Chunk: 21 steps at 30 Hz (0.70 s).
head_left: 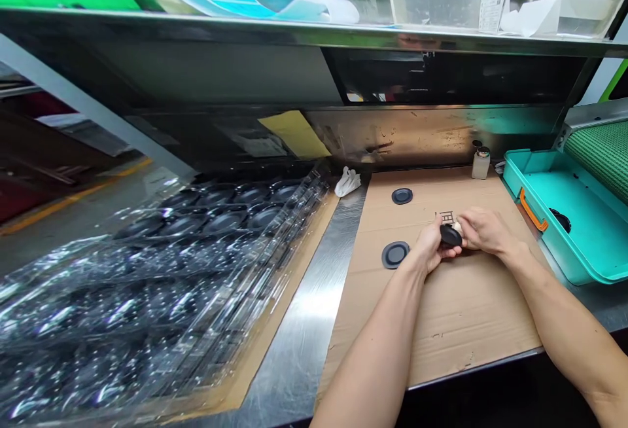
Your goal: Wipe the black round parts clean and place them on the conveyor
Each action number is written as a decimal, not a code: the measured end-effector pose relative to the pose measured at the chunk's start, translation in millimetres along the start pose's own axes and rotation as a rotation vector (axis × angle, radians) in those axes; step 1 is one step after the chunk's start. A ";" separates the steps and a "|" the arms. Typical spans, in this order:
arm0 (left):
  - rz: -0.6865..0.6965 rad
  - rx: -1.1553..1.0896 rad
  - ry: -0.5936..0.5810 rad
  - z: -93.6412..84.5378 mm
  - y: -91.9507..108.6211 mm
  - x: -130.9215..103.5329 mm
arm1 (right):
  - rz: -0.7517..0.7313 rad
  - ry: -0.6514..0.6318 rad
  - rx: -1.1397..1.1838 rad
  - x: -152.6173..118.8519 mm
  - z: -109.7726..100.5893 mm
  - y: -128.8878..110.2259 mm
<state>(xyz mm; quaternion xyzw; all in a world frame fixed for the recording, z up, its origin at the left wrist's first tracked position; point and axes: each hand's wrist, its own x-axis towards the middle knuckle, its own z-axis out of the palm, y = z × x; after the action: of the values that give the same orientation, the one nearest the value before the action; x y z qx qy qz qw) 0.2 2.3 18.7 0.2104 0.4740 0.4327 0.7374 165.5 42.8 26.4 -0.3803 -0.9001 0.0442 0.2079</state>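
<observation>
My left hand (430, 245) grips a small black oval disc (451, 235) by its edge, tilted above the cardboard sheet (471, 310). Close against it on the right, my right hand (483, 230) is closed, its fingertips at the disc's edge. A pale bit shows between those fingers, too small to name. Two similar dark discs lie flat on the cardboard to the left: a farther one (402, 196) and a nearer one (395, 255), each with a raised oval ring.
Stacked clear plastic trays (196, 271) with dark round pockets fill the left side. A crumpled white cloth (348, 182) lies by them. At the back right stands a small bottle (481, 163); a teal bin (583, 231) holding a black part (560, 220) sits beside a green conveyor belt (603, 153).
</observation>
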 end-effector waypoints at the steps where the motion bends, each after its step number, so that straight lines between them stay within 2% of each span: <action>1: -0.038 -0.081 -0.008 -3.2 4.4 -1.2 | 0.026 0.065 0.023 0.0 0.3 1.3; 4: -0.140 -0.303 -0.032 -12.4 14.9 -3.8 | 0.086 0.178 0.116 1.0 0.8 4.1; 8: -0.189 -0.467 -0.063 -19.5 18.9 -3.9 | 0.127 0.178 0.223 2.9 5.1 6.5; 17: -0.216 -0.505 -0.090 -21.4 19.2 -3.6 | 0.213 0.052 0.139 4.3 8.4 5.5; 21: -0.184 -0.475 -0.072 -19.9 18.8 -4.2 | 0.303 0.056 0.180 4.2 8.9 6.8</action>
<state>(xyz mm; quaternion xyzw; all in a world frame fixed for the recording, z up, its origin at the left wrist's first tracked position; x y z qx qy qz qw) -26.3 6.9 25.3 0.0028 0.3497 0.4552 0.8188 163.7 51.2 18.1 -0.4926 -0.8187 0.1447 0.2570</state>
